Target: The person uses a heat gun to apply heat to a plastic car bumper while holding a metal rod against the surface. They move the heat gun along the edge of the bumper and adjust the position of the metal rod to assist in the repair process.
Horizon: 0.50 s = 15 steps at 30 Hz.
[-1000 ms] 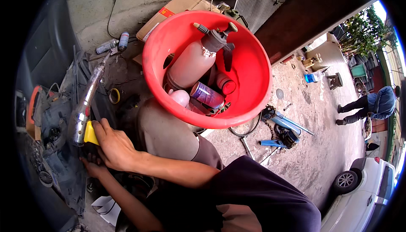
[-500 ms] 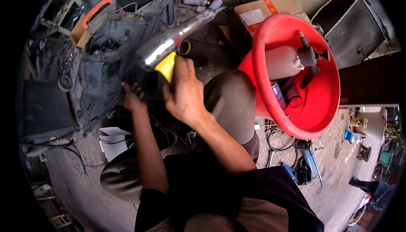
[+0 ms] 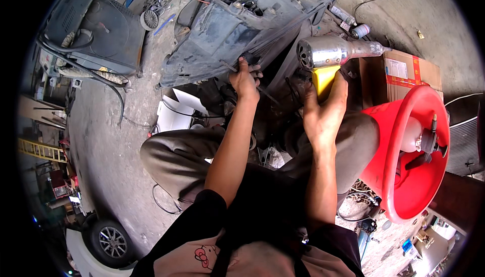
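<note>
In my right hand (image 3: 324, 118) is a heat gun (image 3: 328, 53) with a silver barrel and a yellow handle. Its narrow nozzle points right, towards the cardboard box. My left hand (image 3: 244, 84) is at the near edge of a large, dusty, dark plastic car part (image 3: 214, 44), which looks like the back of a headlight housing. The fingers are curled at that edge, around a small dark piece of it. A gap separates the heat gun from the housing.
A red tub (image 3: 391, 140) with a spray gun (image 3: 429, 140) in it stands by my right knee. Behind it is a cardboard box (image 3: 404, 75); spray cans (image 3: 360, 31) lie nearby. White card (image 3: 174, 112) lies before me. A grey cabinet (image 3: 113, 37) with hoses is at left.
My view has turned left, so the surroundings sit farther right. The heat gun, still in my right hand, has swung to lie nearly level. My left hand has come up to the housing's edge.
</note>
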Tool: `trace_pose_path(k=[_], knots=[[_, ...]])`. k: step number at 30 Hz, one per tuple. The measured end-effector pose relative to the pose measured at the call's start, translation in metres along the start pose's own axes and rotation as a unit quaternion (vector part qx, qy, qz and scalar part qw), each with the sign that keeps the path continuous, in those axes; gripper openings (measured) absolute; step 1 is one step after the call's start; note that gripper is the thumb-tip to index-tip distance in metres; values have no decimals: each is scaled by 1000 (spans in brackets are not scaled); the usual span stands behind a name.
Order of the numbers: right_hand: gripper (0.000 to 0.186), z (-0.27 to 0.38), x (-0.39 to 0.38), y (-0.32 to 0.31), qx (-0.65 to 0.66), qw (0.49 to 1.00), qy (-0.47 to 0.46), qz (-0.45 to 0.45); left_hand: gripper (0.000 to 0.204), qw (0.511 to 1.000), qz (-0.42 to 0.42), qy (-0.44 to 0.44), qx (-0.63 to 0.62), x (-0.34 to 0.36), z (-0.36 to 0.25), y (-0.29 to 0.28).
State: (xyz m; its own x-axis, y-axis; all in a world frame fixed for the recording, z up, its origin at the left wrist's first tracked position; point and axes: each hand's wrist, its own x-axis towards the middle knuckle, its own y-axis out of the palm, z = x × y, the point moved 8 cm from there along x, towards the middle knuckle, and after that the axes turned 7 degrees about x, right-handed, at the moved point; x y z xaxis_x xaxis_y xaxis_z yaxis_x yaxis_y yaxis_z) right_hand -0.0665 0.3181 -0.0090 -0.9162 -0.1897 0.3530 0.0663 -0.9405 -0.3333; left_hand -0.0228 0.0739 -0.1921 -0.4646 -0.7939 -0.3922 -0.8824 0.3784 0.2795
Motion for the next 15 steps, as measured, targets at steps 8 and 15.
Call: trace_pose_path(k=[8, 15], knots=[[47, 2, -1, 4, 16, 1000, -11, -9, 41, 1000, 26, 4, 0, 0, -3, -7], [50, -1, 1, -6, -15, 1000, -7, -16, 55, 966, 170, 3, 194, -92, -70, -19]])
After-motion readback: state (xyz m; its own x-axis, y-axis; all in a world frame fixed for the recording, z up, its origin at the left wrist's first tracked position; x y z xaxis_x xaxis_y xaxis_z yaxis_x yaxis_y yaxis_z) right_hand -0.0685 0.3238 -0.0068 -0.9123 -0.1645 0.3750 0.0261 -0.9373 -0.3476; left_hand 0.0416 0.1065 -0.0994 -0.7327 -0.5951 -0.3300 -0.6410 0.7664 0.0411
